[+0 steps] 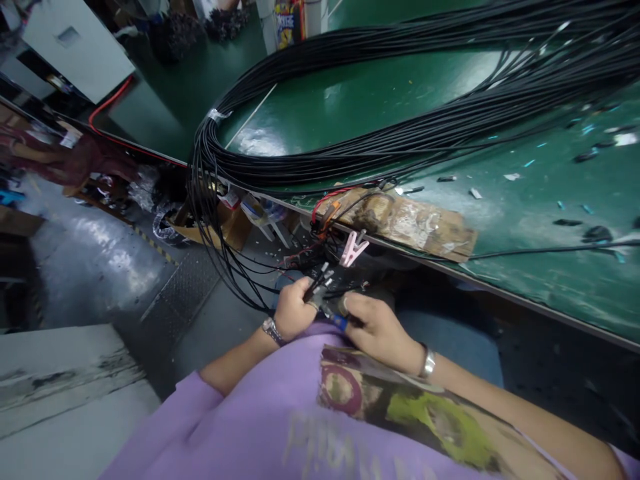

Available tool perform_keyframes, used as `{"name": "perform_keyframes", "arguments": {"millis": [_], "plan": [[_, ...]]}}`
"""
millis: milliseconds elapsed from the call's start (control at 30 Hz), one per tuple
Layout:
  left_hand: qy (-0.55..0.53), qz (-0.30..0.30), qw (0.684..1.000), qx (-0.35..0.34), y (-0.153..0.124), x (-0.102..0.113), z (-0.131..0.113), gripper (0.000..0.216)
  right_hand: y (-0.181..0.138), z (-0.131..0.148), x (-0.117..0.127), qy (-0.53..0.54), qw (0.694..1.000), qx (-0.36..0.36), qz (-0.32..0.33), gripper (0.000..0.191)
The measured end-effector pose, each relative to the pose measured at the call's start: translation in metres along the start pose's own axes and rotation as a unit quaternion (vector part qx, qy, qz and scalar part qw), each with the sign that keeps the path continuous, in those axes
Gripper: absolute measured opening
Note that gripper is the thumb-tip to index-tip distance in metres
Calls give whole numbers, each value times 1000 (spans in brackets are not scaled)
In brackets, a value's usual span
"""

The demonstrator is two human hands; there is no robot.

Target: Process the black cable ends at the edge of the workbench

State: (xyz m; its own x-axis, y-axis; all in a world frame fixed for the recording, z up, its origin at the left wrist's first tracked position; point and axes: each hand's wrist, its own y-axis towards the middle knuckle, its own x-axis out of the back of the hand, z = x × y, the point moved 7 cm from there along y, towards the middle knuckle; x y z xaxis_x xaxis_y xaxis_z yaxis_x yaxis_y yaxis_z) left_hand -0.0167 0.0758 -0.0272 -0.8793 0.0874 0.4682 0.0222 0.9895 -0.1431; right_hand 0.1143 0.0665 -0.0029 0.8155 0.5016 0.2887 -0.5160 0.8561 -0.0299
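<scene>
In my lap, my left hand (pixel 295 311) is closed round the ends of several black cables (pixel 235 280). Short pale tips stick out above its thumb. Close on its right, my right hand (pixel 377 327) is wrapped round a hand tool with blue handles (pixel 336 319), seemingly pliers. The tool's grey metal head lies at the cable ends; blur hides whether its jaws touch them. Just above both hands, a pink clothespin (pixel 354 249) is at the table edge. The held cables run up to a big black cable coil (pixel 280 163) on the green table (pixel 525 207).
A worn, taped cardboard piece (pixel 430 227) lies along the table edge beside red and orange wires (pixel 325 207). Cable scraps (pixel 597 233) are scattered at the right. A white box (pixel 75 50) stands at the back left. Another person's arm (pixel 35 153) shows at far left.
</scene>
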Motion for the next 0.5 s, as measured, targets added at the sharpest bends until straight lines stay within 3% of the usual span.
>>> {"name": "perform_keyframes", "arguments": {"millis": [67,133,233,333,400,500], "plan": [[-35,0,999,39,3,3,4,24,0,7,-5,-70,995,49,45,24],[-99,50,990,89,3,-1,7,29,2,-3,-7,-83,994,15,66,23],[-160,107,974,116,-4,-5,4,39,4,-27,0,-36,996,-76,17,21],[-157,108,975,118,-11,-6,2,39,4,-35,9,29,994,-98,-46,13],[-108,76,987,92,-13,-2,1,34,3,-37,7,86,988,-123,-37,18],[32,10,999,-28,-14,5,-9,19,-1,-37,-1,173,968,-180,-18,30]]}}
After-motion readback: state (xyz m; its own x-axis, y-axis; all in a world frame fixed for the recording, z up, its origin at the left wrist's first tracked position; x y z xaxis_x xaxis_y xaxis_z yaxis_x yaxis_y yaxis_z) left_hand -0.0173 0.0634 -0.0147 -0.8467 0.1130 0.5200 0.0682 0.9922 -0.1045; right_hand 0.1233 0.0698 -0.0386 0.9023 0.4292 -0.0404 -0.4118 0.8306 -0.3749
